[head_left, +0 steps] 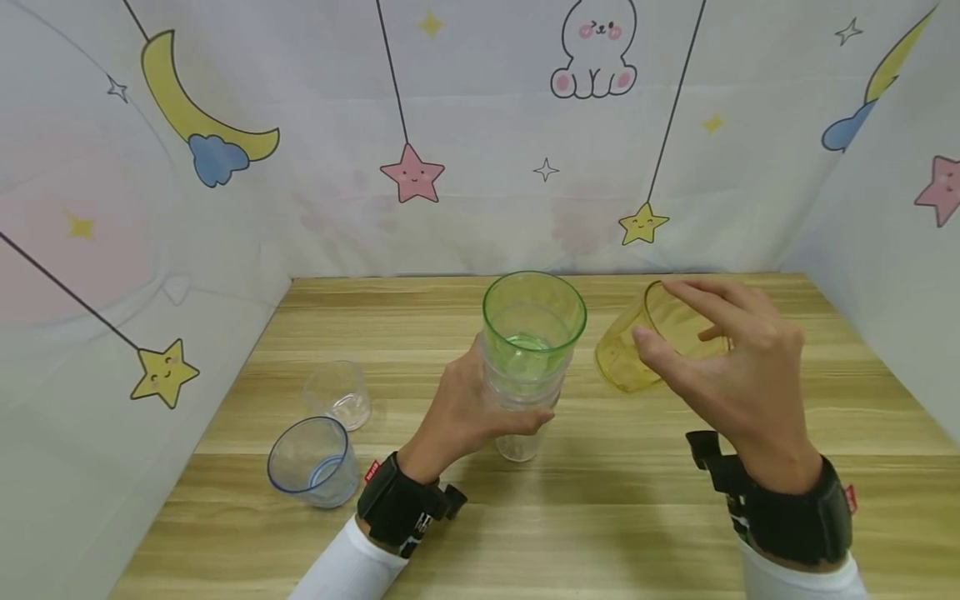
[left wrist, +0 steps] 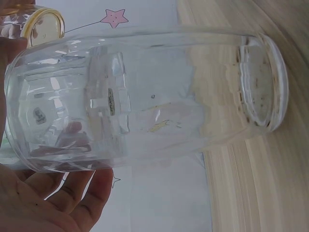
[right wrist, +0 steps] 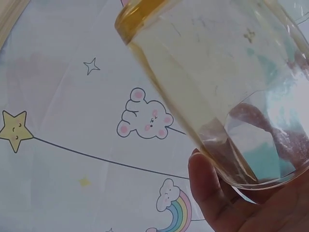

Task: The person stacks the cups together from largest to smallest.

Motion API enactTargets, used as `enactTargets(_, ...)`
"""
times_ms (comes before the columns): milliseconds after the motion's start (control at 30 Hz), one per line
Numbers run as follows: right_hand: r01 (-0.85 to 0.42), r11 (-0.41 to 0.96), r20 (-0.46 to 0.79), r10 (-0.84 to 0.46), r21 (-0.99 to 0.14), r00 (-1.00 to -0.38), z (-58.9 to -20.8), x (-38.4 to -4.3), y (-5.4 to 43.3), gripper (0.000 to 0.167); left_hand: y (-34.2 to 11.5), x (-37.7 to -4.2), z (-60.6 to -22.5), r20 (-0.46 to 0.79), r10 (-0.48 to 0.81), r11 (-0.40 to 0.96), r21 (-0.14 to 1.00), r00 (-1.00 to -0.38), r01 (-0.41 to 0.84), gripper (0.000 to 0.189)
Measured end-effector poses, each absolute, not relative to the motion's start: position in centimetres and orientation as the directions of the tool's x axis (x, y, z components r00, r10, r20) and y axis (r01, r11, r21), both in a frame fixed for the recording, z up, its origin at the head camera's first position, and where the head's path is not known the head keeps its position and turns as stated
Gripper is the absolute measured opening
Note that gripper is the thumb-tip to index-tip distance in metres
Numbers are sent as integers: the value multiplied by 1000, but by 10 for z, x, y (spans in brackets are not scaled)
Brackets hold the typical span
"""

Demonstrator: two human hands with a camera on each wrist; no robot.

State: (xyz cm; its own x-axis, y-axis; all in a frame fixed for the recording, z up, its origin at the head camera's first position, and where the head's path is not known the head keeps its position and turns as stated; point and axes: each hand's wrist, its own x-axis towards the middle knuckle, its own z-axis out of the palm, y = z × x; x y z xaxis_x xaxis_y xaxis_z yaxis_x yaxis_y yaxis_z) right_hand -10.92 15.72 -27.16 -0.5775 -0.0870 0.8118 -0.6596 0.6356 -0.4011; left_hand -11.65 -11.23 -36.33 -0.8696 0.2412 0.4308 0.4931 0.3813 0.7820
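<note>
Left hand (head_left: 468, 396) grasping a stack of clear cups (left wrist: 159, 96) from the side; green cup (head_left: 531, 321) seated in its top, mouth upward. Whether the stack's base touches the desk (head_left: 600, 525), I cannot tell. Right hand (head_left: 750, 358) pinching an amber cup (head_left: 622, 358) near its rim, tilted, above the desk, just right of the green cup and apart from it. Blue-rimmed cup (head_left: 322, 479) and a lone clear cup (head_left: 351, 408) stand at left, near each other.

Risks, my judgement: pinch looks shallow; smooth wall could slip, dropping the amber cup. Tilted entry could catch the green rim and wedge or topple the tall stack. A loosened left grip would worsen any sideways knock.
</note>
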Motion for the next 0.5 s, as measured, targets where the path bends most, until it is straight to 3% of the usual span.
enactTargets(500, -686, 572, 819, -39, -451, -572, -256, -106, 153, 45, -112, -116, -363, 418, 239, 382, 790, -877, 480, 89)
